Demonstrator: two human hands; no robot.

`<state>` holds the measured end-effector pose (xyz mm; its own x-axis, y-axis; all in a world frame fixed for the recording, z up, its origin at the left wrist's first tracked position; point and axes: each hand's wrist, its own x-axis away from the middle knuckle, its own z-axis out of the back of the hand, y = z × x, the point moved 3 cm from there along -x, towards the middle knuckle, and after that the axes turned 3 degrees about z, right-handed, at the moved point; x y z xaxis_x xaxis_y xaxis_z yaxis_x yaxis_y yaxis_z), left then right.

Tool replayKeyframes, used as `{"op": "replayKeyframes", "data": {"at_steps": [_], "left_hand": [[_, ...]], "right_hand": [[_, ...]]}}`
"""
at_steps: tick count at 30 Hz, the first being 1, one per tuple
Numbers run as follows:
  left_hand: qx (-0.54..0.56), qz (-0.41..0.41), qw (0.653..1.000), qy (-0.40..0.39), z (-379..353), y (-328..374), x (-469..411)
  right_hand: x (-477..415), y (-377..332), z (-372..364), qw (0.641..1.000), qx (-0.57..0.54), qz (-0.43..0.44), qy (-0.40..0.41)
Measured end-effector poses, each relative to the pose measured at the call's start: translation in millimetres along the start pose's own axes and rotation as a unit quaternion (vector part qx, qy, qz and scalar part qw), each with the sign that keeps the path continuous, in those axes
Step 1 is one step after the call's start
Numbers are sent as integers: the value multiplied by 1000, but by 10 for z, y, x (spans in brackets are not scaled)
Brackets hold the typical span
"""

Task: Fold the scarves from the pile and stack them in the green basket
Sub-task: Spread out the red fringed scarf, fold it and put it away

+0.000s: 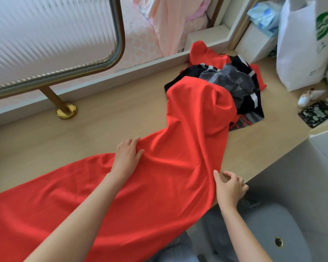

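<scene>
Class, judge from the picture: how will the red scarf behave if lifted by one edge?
Probably floppy: the red scarf drapes in soft folds over the pile and wrinkles by the left hand. Likely light for its size, looking thin. It might slide, since part seems to overhang the table.
</scene>
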<state>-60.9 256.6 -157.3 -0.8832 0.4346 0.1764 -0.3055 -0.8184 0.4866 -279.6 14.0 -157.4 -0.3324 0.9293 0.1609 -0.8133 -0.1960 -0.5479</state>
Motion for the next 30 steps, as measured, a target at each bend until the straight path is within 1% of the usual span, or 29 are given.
{"op": "replayKeyframes", "data": {"at_steps": [3, 6, 11, 14, 16, 20, 24, 27, 30], "left_hand": [[18, 6, 999, -27, -74, 201, -254], [22, 29, 998, -49, -138, 322, -429], [116, 80, 989, -44, -164, 415, -570], [183, 119, 975, -30, -127, 442, -616], [209, 135, 968, -31, -92, 446, -659], [244, 106, 964, -27, 0, 545, -728], [243, 91, 966, -3, 19, 616, -839], [224, 80, 971, 15, -27, 626, -926], [193, 67, 979, 23, -83, 610, -982]], "right_hand": [[-149, -69, -70, 1000, -8, -5, 4], [-226, -107, -132, 1000, 2, 16, 7], [-291, -123, -130, 997, 13, 77, 24], [-279, -52, -51, 996, -36, 82, 25], [-246, 44, 57, 994, -89, 61, 30], [-179, 279, 193, 990, -136, 27, 14], [-169, 382, 268, 987, -155, -4, 44], [-188, 440, 320, 986, -151, -22, 72], [-151, 512, 332, 987, -140, -32, 68]]}}
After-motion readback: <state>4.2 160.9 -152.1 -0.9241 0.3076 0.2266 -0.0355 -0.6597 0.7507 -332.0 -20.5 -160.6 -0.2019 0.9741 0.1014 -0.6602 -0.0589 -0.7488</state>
